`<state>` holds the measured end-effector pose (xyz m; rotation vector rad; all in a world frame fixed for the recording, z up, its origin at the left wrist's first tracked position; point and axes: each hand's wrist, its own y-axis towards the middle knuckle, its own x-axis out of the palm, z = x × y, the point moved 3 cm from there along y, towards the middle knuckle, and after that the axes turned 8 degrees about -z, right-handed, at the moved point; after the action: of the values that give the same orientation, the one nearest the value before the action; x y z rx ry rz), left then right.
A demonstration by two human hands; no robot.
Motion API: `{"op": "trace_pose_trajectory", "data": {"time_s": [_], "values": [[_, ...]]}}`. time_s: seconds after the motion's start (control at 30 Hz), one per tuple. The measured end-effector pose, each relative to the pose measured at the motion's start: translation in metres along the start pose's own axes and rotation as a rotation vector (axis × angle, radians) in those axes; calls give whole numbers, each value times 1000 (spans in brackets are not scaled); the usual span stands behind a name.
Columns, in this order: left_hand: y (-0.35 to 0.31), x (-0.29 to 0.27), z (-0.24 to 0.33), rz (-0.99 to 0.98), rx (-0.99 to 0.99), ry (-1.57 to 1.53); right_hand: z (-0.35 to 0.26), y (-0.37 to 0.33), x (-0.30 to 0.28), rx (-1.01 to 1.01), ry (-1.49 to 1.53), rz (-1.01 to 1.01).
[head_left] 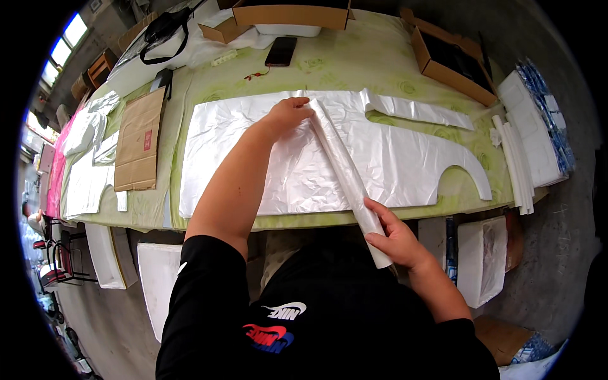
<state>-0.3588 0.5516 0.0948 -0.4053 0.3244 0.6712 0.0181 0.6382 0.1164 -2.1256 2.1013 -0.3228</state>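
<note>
White translucent plastic apron sheet (pixel 392 158) on green table (pixel 354 63): half folded into long strip (pixel 342 164), right hand (pixel 396 237) pinching near end, left hand (pixel 288 114) pressed flat at far end, right half unfolded.

Even daylight, perhaps window-lit; bowed edges
</note>
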Motion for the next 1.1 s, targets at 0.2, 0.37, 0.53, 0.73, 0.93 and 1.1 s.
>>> {"op": "trace_pose_trajectory", "data": {"time_s": [0.2, 0.37, 0.53, 0.73, 0.93, 1.1], "values": [[2, 1, 14, -146, -143, -204, -6, 0, -3, 67, -60, -6], [3, 6, 14, -94, -152, -31, -7, -20, -7, 184, -152, 10], [1, 17, 12, -11, -128, 243, 4, -83, -23, 330, -237, 3], [-19, 47, 22, 339, -5, 600, 31, -194, -33, 574, -343, -61], [-31, 63, 55, 278, 44, 920, 65, -271, -45, 745, -51, 105], [-24, 71, 56, 432, 405, 765, 67, -260, -52, 620, -39, 187]]}}
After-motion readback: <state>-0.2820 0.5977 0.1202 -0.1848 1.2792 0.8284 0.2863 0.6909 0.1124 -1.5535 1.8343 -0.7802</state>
